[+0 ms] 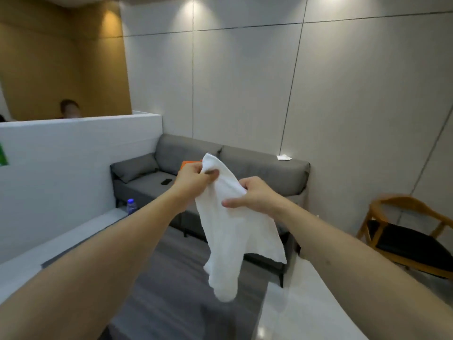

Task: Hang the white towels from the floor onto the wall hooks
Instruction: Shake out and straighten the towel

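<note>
The left hand (193,179) pinches the top corner of a white towel (232,229), thumb and curled fingers closed on the cloth, while the right hand (255,195) grips the same towel a little lower along its upper edge, thumb laid across the front and fingers wrapped behind. Both bare forearms reach forward from the bottom corners of the view, and the towel is held up in the air between them, well clear of the floor, its body hanging in loose folds down to a rounded lower end. Behind the hands stands a grey sofa (257,165) pushed against a pale panelled wall (245,82); a dark phone (166,181) lies on its seat, an orange item (186,164) shows just behind the left hand, and a small white cloth (284,157) rests on top of the backrest near the right end. To the left runs a white partition (73,155) with a low ledge where a bottle with a blue cap (130,204) stands. At the right edge is a wooden chair (411,239) with a dark seat. Another person's head shows blurred above the partition at the left, before a tan wall
</note>
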### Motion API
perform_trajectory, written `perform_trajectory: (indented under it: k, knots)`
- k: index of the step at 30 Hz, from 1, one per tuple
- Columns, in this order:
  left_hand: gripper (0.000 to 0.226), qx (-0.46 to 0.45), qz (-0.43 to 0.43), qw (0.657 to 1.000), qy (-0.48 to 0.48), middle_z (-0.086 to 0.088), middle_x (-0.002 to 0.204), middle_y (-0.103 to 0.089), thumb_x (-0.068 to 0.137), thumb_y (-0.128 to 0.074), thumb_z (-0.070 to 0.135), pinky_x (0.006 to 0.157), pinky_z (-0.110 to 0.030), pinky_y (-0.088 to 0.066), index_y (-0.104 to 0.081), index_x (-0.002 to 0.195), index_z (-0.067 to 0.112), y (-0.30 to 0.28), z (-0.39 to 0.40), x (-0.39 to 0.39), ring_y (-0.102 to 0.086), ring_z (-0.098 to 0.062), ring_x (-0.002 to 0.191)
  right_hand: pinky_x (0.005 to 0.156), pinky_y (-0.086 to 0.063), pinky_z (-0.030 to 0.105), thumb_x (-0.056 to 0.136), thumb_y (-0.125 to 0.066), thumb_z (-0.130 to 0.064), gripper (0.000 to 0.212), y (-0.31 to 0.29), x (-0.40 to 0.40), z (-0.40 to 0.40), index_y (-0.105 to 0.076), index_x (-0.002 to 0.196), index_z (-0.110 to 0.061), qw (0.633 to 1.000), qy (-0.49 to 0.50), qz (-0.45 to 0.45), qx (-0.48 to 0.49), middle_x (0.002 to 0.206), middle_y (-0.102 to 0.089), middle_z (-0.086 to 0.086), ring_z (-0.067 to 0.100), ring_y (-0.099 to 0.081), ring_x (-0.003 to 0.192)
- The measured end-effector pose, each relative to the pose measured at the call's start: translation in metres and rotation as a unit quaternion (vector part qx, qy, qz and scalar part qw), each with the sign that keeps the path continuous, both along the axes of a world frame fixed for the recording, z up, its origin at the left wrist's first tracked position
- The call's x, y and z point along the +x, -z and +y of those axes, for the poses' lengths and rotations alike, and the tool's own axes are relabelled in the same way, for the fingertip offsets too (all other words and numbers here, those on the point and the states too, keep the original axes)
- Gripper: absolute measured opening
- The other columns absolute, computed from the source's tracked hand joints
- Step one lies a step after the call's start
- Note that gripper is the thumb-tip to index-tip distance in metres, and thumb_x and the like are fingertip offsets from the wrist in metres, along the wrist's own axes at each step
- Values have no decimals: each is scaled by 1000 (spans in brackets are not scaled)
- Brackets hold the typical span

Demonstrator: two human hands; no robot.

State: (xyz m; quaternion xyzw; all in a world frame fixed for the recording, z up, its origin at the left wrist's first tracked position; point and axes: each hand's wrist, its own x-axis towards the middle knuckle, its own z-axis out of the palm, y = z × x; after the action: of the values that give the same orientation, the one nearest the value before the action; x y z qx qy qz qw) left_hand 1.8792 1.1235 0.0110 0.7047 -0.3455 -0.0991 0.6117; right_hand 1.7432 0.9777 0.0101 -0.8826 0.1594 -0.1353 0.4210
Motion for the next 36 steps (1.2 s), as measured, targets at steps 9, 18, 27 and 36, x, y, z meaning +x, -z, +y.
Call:
perform_trajectory:
  k: [9,18,27,36]
  knots:
    - [16,-22,-2,956,-292,4,84,-70,88,-69,24,73,-31,-55,-70,72,27,-2,44,77,-66,-18,81,62,-50,33,86,-62,-29,20,16,114,-64,-66,77,-12,946,17,88,-312,77,-66,5,26,-64,73]
    - [13,1,-63,866,-497,8,85,-69,84,-65,27,79,-37,-57,-70,76,36,-11,71,83,-65,-16,83,63,-47,34,92,-56,-27,17,-2,196,-115,-68,85,-17,938,-23,-39,-344,88,-68,9,29,-60,79]
    - [19,58,-94,789,-604,-5,101,-67,87,-64,21,85,-43,-55,-70,105,25,-16,115,133,-61,-27,93,65,-48,36,91,-56,-25,17,-14,289,-76,-70,85,-18,941,-79,-120,-305,85,-66,9,32,-60,79]
    - [9,162,-91,772,-608,-7,94,-65,90,-60,19,74,-37,-55,-67,96,20,-8,176,284,-59,-26,85,62,-51,35,93,-53,-19,19,-12,447,-17,-72,89,-18,941,-99,-85,-311,83,-65,6,27,-59,75]
